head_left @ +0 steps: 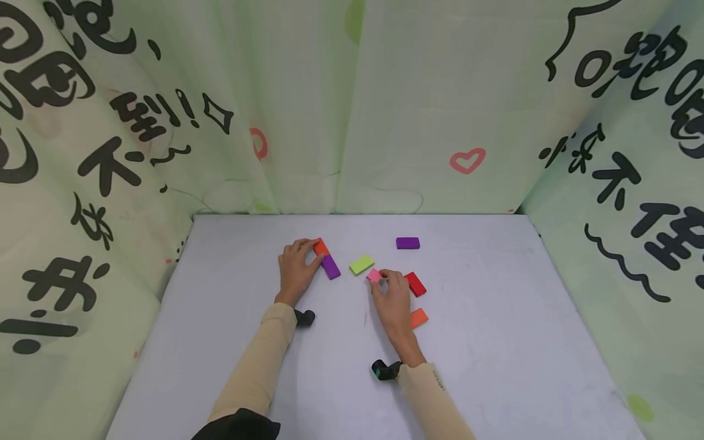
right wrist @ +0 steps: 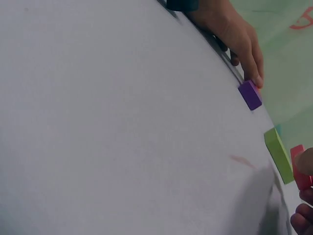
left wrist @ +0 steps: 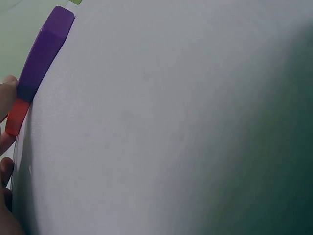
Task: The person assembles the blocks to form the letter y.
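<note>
My left hand point(head_left: 297, 271) pinches an orange block point(head_left: 321, 247) between thumb and fingers. A purple block point(head_left: 330, 267) lies end to end with it, and the two form one slanted line. In the left wrist view, the thumb sits close to where the purple block point(left wrist: 49, 44) meets the orange block point(left wrist: 18, 117). My right hand point(head_left: 393, 300) holds a pink block point(head_left: 374, 276) at its fingertips. Just beyond that lies a lime green block point(head_left: 361, 264); in the right wrist view the pink block point(right wrist: 299, 169) is right beside the green block point(right wrist: 278, 154).
Right of my right hand lie a red block point(head_left: 415, 284) and another orange block point(head_left: 418, 318), partly covered by the hand. A second purple block point(head_left: 407, 243) is farther back on the white table point(head_left: 495, 342). Printed pale green curtains point(head_left: 407, 110) enclose the back and sides.
</note>
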Action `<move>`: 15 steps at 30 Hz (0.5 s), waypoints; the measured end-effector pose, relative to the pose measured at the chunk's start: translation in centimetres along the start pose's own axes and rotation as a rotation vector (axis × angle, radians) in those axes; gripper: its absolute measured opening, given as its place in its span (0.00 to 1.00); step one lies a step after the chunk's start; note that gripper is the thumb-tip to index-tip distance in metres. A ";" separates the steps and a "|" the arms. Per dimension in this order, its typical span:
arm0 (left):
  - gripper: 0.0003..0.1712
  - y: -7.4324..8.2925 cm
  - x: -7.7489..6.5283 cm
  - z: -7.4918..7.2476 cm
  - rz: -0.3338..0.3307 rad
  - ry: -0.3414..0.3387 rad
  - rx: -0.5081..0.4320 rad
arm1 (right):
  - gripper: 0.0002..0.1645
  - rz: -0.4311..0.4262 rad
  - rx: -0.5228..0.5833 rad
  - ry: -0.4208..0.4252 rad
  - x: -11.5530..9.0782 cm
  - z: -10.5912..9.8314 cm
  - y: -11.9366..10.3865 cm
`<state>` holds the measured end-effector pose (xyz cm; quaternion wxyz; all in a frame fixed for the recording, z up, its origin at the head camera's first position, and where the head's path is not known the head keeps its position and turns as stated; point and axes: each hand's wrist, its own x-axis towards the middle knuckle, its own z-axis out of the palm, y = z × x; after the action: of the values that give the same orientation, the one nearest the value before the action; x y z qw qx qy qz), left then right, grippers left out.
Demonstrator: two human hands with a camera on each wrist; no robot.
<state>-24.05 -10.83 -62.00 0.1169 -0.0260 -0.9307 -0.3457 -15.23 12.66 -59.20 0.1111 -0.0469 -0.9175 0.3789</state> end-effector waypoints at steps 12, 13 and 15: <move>0.28 0.1 0.0 0.1 0.006 0.017 0.010 | 0.23 -0.029 -0.006 -0.041 -1.1 2.2 -1.8; 0.28 0.1 -0.1 0.0 0.004 0.014 0.011 | 0.23 -0.025 -0.011 -0.050 -1.1 2.3 -1.9; 0.28 0.1 -0.1 0.0 0.000 0.012 0.011 | 0.23 -0.031 -0.025 -0.055 -1.1 2.7 -2.1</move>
<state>-23.96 -10.74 -61.98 0.1228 -0.0234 -0.9318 -0.3406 -14.80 9.14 -59.71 0.0911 -0.0235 -0.9255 0.3668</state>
